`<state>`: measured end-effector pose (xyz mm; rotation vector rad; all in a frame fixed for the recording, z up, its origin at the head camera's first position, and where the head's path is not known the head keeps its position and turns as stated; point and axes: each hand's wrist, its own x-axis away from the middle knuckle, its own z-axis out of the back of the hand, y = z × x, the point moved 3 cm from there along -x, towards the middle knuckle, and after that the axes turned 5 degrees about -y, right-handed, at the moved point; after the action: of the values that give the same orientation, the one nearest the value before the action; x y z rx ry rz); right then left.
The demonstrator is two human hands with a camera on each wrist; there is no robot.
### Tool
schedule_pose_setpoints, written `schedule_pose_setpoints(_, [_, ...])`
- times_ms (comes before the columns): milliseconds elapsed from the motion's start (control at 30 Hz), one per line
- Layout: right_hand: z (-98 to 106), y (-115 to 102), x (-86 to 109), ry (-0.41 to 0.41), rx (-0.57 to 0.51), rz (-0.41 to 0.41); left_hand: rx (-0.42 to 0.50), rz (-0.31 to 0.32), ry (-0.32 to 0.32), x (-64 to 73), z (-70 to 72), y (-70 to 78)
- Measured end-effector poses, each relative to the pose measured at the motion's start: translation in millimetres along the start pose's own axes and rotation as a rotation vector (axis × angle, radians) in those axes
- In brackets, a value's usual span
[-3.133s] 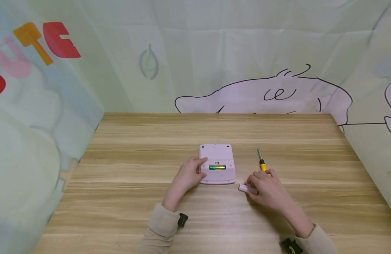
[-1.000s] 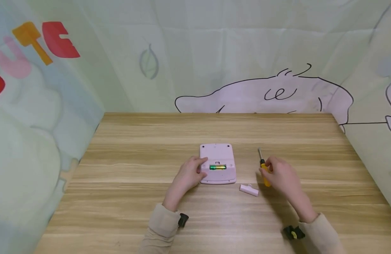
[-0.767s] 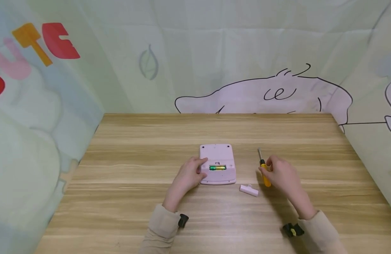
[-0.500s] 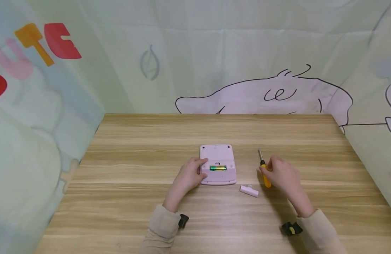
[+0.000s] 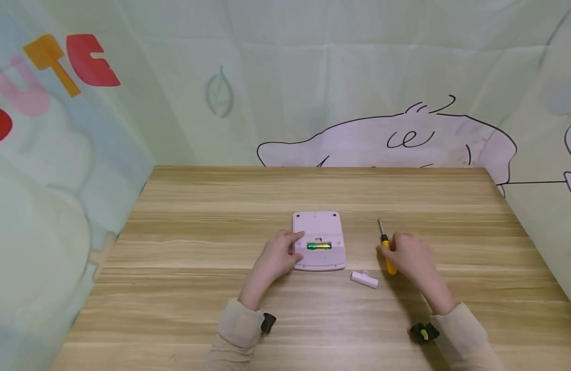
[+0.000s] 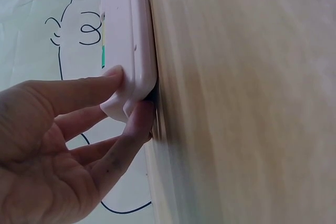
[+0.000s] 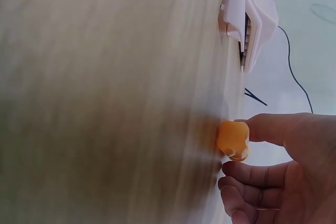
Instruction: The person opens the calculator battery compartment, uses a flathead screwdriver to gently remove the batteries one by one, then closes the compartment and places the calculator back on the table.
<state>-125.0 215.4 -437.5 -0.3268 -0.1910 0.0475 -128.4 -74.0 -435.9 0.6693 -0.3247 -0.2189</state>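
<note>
A pink calculator (image 5: 319, 224) lies face down on the table, a green and gold battery (image 5: 319, 246) showing in its uncovered compartment. My left hand (image 5: 276, 257) grips its left edge; in the left wrist view one fingertip presses the back of the calculator (image 6: 118, 35) while another tucks under the rim. To the right, my right hand (image 5: 410, 257) pinches the yellow handle of a screwdriver (image 5: 391, 265), whose metal tip points to the far side. The right wrist view has the thumb and a finger on either side of the handle end (image 7: 233, 139).
The small pink battery cover (image 5: 364, 280) lies loose between the calculator and the screwdriver, its tab facing away. Wood-grain table (image 5: 211, 216) spreads around them. Behind it hangs a pale printed curtain (image 5: 285, 82) along the back and sides.
My right hand has put the battery cover down on the table and moved right to the screwdriver, where its fingers have taken the handle. My left hand has stayed on the calculator.
</note>
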Motion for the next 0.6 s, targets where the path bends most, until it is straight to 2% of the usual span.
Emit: schedule_pose_setpoints(600, [-3.0, 2.4, -5.9, -0.056, -0.003, -0.042, -0.001, 0.004, -0.001, 0.7, 0.9, 1.0])
